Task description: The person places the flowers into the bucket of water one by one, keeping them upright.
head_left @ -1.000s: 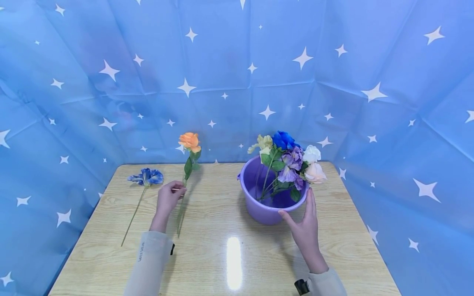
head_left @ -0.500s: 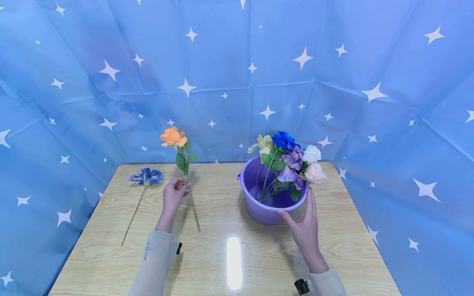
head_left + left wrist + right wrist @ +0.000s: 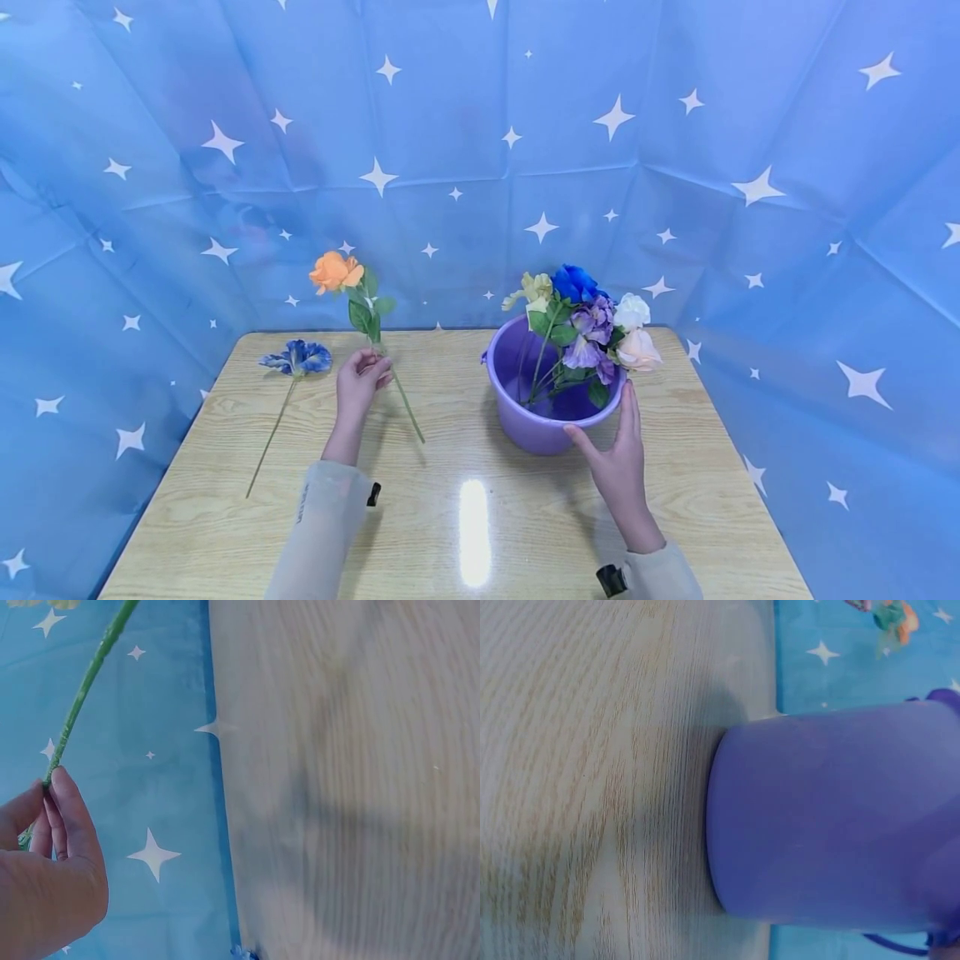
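My left hand (image 3: 362, 382) pinches the green stem of an orange rose (image 3: 335, 272) between thumb and fingertips, just below its leaves. The stem slants down to the right over the table; in the left wrist view the stem (image 3: 84, 690) runs up from the fingertips. My right hand (image 3: 621, 467) rests against the near right side of a purple bucket (image 3: 536, 429), thumb and fingers spread along the rim. Inside the bucket stand a blue flower (image 3: 576, 284), a purple flower (image 3: 585, 350), a pale yellow flower (image 3: 534, 288), a white one (image 3: 632, 312) and a peach rose (image 3: 639, 350).
A blue-and-white flower (image 3: 297, 358) on a long thin stem lies at the left of the wooden table (image 3: 420, 517). Behind and at both sides hangs a blue cloth (image 3: 465, 108) with white stars.
My left hand has moved slightly right and away from me with the orange rose. Its bloom has swung up and left, its stem end to the right. The right hand has stayed put.
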Tool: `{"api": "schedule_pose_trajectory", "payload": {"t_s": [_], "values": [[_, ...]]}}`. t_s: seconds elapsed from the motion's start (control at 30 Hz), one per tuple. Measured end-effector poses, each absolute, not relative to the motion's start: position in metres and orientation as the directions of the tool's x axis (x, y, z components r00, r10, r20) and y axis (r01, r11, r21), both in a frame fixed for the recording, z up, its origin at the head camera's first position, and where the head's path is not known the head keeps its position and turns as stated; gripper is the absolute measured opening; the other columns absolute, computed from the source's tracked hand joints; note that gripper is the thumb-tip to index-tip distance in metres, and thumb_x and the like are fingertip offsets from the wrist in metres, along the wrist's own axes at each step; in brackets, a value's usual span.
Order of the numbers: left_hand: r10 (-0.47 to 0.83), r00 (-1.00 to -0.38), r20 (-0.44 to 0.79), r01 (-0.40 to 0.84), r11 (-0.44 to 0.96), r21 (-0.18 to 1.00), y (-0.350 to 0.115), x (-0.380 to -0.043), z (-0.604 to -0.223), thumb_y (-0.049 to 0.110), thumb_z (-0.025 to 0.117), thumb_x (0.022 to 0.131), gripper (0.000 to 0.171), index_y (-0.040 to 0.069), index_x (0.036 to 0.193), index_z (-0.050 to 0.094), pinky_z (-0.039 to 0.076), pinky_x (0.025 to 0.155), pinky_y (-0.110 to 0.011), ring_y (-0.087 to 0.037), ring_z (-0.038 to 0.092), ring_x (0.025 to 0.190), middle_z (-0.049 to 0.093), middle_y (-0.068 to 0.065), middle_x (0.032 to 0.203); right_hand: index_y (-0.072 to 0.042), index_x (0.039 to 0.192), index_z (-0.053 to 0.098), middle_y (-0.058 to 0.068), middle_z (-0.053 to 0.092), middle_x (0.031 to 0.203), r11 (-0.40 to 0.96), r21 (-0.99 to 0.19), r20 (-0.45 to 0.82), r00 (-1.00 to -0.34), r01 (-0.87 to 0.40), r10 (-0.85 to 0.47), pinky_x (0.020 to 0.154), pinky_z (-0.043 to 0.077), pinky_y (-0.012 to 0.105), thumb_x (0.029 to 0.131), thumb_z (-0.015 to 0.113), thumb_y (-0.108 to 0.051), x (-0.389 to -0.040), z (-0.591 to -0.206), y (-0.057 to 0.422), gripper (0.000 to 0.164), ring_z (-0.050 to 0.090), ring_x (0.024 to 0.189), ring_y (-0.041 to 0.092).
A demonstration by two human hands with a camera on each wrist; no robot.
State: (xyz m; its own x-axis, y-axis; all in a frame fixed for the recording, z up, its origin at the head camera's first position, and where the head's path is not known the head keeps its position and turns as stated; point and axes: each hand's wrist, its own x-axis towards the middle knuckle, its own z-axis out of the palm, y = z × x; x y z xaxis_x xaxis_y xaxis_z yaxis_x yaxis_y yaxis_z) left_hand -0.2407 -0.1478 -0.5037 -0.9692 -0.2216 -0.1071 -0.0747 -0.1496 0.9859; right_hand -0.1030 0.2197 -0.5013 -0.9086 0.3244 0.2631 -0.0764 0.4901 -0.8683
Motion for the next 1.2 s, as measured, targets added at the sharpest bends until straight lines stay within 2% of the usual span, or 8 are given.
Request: {"api": "schedule_pose_trajectory", "payload": {"t_s": [0.3,0.5,0.97,1.2], "values": [[-0.221,-0.970,-0.104,-0.053,-0.225,0.973,-0.140,-0.247,-0.492,-0.001,0.063,0.094,0.016,0.007,0.102,0.052,0.060,0.073,-0.018,-0.001,0.064,0.079,0.055,0.007,0.089,-0.012,0.161,0.010,0.011,0.011,0.168,0.491,-0.868,0.259,-0.909,-0.071,0.326,0.126,0.016,0.053,0.080,0.085,-0.026,-0.105,-0.501,0.219,0.110,0.012,0.156,0.030],[-0.231,-0.969,-0.084,-0.022,-0.260,0.965,-0.134,-0.253,-0.483,-0.003,0.064,0.093,0.017,0.009,0.098,0.053,0.061,0.072,-0.020,-0.004,0.066,0.079,0.058,0.007,0.087,-0.012,0.161,0.010,0.009,0.010,0.169,0.483,-0.873,0.254,-0.911,-0.070,0.326,0.126,0.016,0.053,0.080,0.085,-0.026,-0.105,-0.500,0.220,0.111,0.011,0.156,0.029],[-0.222,-0.974,-0.034,0.032,-0.286,0.958,-0.120,-0.265,-0.457,-0.004,0.065,0.092,0.020,0.012,0.094,0.051,0.061,0.070,-0.020,-0.007,0.068,0.080,0.057,0.006,0.085,-0.011,0.161,0.011,0.011,0.012,0.168,0.491,-0.868,0.259,-0.908,-0.070,0.329,0.126,0.017,0.054,0.079,0.086,-0.026,-0.104,-0.501,0.219,0.111,0.013,0.156,0.031],[-0.230,-0.973,0.006,0.082,-0.318,0.945,-0.114,-0.270,-0.445,-0.004,0.065,0.092,0.021,0.012,0.093,0.052,0.060,0.067,-0.019,-0.005,0.067,0.075,0.060,0.007,0.083,-0.009,0.160,0.012,0.016,0.012,0.167,0.509,-0.857,0.279,-0.903,-0.081,0.327,0.126,0.016,0.055,0.079,0.085,-0.025,-0.105,-0.503,0.220,0.110,0.014,0.155,0.035]]}}
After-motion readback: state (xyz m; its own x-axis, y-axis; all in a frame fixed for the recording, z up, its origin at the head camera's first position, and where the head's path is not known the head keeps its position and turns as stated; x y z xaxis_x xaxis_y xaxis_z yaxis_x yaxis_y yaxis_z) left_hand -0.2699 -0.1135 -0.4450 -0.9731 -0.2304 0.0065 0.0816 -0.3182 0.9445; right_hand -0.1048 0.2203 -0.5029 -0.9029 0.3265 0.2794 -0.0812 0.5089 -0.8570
